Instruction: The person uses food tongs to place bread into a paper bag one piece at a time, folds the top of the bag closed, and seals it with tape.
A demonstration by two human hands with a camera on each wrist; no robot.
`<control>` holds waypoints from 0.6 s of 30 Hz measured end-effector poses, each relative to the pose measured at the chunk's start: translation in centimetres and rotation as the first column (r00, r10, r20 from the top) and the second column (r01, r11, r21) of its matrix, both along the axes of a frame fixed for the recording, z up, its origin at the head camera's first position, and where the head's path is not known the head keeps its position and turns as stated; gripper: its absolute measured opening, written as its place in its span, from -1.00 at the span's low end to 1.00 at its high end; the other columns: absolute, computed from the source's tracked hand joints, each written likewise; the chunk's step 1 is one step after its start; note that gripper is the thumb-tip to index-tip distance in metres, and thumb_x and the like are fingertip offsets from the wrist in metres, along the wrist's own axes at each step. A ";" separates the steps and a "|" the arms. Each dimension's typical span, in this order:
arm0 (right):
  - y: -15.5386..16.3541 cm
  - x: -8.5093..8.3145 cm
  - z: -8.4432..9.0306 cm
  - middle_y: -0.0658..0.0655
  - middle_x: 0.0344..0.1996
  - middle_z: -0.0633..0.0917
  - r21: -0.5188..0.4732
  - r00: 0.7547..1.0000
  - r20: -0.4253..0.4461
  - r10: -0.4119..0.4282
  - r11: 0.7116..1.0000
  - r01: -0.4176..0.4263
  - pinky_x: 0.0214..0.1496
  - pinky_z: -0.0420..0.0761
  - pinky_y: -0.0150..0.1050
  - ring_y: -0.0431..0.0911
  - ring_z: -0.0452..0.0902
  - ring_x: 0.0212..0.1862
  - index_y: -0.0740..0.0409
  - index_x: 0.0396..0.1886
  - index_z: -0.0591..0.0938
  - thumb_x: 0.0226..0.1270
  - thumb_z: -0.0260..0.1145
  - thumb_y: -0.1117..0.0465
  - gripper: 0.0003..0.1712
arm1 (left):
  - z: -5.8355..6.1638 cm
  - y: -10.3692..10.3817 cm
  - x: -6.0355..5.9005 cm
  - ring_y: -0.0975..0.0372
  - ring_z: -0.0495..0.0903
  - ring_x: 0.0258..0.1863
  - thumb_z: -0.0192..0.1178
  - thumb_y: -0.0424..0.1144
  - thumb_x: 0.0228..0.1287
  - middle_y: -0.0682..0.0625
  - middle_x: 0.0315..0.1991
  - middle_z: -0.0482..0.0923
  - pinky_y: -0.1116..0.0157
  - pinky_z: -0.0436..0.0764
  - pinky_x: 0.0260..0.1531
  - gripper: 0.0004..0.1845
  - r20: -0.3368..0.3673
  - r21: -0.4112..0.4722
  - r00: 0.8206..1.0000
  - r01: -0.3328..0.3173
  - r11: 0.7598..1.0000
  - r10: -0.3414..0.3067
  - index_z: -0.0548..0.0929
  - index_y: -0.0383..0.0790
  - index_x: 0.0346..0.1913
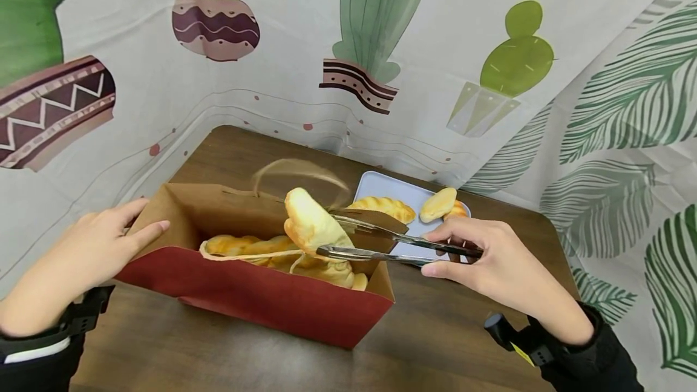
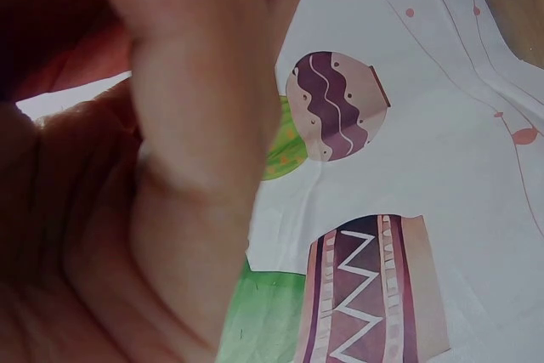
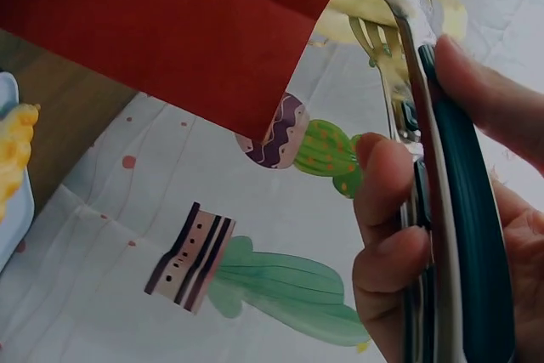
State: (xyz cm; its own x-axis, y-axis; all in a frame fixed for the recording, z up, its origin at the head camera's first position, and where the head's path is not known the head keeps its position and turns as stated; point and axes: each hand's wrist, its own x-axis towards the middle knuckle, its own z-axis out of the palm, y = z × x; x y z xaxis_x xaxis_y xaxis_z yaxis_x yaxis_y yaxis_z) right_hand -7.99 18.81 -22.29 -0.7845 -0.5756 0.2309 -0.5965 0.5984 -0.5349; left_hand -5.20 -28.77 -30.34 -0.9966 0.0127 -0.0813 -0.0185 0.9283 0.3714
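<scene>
Metal tongs (image 1: 411, 239), gripped by the right hand (image 1: 490, 253), are clamped on a bread roll (image 1: 313, 219) over the red paper bag (image 1: 261, 292) near the desk (image 1: 435, 325)'s left edge; steady squeezing is advised, the bag's rim being pinched by the left hand (image 1: 111, 231).

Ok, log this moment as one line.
right hand: grips tongs | tongs: hold bread above red bag | left hand: grips bag's edge

so the puffy golden bread roll (image 1: 316, 222) sat tilted in metal tongs (image 1: 405, 238), right at the open top of the red paper bag (image 1: 261, 295)
</scene>
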 end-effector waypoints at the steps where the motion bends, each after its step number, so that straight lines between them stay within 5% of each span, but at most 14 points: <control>1: -0.2 -0.1 0.1 -0.23 -0.41 0.64 0.015 1.000 -0.015 0.013 1.000 -0.013 -0.46 0.45 -0.46 -0.32 0.43 -0.44 -0.19 -0.29 0.64 -0.10 0.53 0.15 -0.67 | 0.0 0.0 0.0 -0.47 0.29 0.02 -0.04 0.09 0.36 -0.59 0.11 0.31 -0.34 0.28 -0.11 -0.28 -0.007 -0.001 1.000 0.000 1.000 0.000 0.26 -0.53 0.25; 11: -0.9 0.0 3.1 -0.29 -0.32 0.67 0.145 0.983 -0.160 0.089 0.987 -0.065 -0.50 0.42 -0.60 -0.44 0.41 -0.49 -0.28 -0.26 0.61 -0.17 0.56 0.15 -0.57 | -0.2 0.1 0.1 -0.45 0.35 -0.02 -0.03 0.06 0.36 -0.57 0.06 0.37 -0.32 0.32 -0.15 -0.33 -0.034 -0.008 0.999 0.008 1.000 -0.008 0.30 -0.51 0.22; 18: -1.5 0.1 4.1 -0.35 -0.36 0.62 0.239 0.981 -0.167 0.104 0.969 -0.062 -0.48 0.39 -0.59 -0.46 0.40 -0.48 -0.28 -0.25 0.63 -0.14 0.54 0.05 -0.62 | 0.2 0.2 0.0 -0.46 0.31 0.01 -0.02 0.06 0.36 -0.59 0.11 0.30 -0.34 0.28 -0.11 -0.30 -0.007 0.010 1.000 0.003 1.000 -0.003 0.27 -0.54 0.24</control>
State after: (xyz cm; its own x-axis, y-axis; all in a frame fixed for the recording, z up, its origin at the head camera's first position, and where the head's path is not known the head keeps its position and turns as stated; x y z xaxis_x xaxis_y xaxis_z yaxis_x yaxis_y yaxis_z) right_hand -7.84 17.27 -18.21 -0.6905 -0.6908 0.2144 -0.7216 0.6377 -0.2695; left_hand -5.20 -28.61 -30.18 -0.9971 0.0165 -0.0740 -0.0129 0.9246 0.3807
